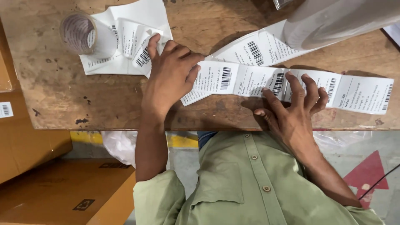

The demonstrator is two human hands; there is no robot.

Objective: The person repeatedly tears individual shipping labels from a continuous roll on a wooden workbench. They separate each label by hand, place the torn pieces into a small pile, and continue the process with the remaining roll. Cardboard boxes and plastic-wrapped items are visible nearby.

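Scarred brown wooden tabletop (54, 83) bore a white barcode-label strip (250, 81). Left hand (171, 77) pressed it flat, fingers together; right hand (293, 110) splayed, fingertips pinning it. Even pressure probably kept it straight.

A worn, stained brown wooden table (54, 91) fills the top. Below it — grey concrete floor (187, 166) (yellow line, red arrow painted). Brown cardboard boxes (50, 187) sit at the left.

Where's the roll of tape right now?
In the head view, the tape roll lies at the table's far left, on loose label sheets, just left of the left hand.
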